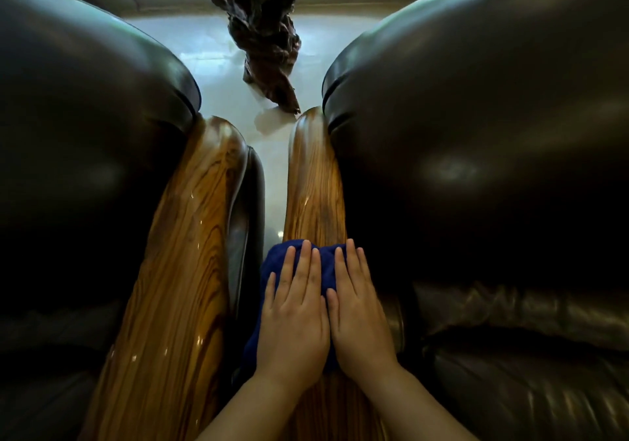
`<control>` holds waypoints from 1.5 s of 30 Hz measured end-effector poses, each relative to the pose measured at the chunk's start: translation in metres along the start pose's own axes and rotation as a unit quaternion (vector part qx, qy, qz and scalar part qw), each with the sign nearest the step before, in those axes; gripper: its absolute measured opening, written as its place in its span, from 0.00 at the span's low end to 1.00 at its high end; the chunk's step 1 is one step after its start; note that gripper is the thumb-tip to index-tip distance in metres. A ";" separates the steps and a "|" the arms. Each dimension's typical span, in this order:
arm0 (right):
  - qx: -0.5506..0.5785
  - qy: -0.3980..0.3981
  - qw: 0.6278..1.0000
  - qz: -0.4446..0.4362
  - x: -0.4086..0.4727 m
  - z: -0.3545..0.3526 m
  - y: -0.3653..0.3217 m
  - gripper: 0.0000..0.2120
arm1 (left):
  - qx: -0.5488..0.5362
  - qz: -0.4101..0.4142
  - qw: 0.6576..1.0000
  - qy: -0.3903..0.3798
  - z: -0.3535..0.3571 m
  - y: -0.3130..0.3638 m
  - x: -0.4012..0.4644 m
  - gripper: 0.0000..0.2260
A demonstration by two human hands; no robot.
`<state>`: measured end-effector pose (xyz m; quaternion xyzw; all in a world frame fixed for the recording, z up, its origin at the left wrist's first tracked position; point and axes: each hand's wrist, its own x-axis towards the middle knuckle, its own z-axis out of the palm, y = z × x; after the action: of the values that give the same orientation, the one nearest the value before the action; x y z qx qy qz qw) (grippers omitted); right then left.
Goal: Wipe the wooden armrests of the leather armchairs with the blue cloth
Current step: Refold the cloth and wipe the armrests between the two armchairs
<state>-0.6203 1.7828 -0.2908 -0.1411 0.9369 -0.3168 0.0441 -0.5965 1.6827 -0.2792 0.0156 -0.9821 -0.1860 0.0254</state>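
Pale glossy tiled floor fills the gap between two dark brown leather armchairs, and a dark, gnarled wooden root sculpture stands on it beyond the chairs. Left armchair and right armchair sit side by side, each with a polished, striped golden-brown wooden armrest facing the gap. Landmark: the right chair's armrest. The left chair's armrest runs beside it, apart, with a narrow strip of floor and dark leather trim between them; bright glints show along its varnish. A dark blue, bunched cloth lies draped over the landmark armrest at its nearer half, hanging down the armrest's left side toward the gap. Both bare hands rest palm-down on the cloth, side by side and touching along the inner edges. Left hand: fingers extended, slightly spread, flat on the cloth, not clenched. Right hand: fingers extended and close together, flat, tips reaching the cloth's far edge beside the right chair's leather. Forearms enter from the bottom edge.
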 end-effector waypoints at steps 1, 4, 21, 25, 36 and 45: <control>-0.002 0.008 1.000 0.003 0.010 0.000 0.000 0.26 | -0.020 -0.003 1.000 -0.002 0.000 -0.003 0.010 0.24; -0.006 0.021 1.000 -0.001 0.050 -0.002 0.001 0.25 | -0.056 -0.022 0.998 -0.005 0.002 -0.011 0.047 0.24; 0.002 -0.092 0.991 -0.093 0.106 -0.047 0.020 0.30 | -0.149 0.039 0.974 -0.166 -0.035 -0.045 0.096 0.34; 0.007 -0.112 0.992 -0.053 0.139 -0.058 0.013 0.30 | -0.126 0.033 0.977 -0.169 -0.043 -0.040 0.136 0.35; 0.030 -0.122 0.992 -0.016 0.162 -0.060 0.012 0.30 | -0.110 0.023 0.973 -0.203 -0.055 -0.041 0.174 0.41; 0.061 -0.009 0.998 -0.027 0.134 -0.062 0.008 0.22 | -0.080 0.053 0.988 -0.120 -0.058 -0.032 0.151 0.29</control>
<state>-0.7610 1.7854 -0.2455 -0.1660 0.9112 -0.3735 0.0524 -0.7437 1.6258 -0.2301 -0.0609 -0.9595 -0.2628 -0.0813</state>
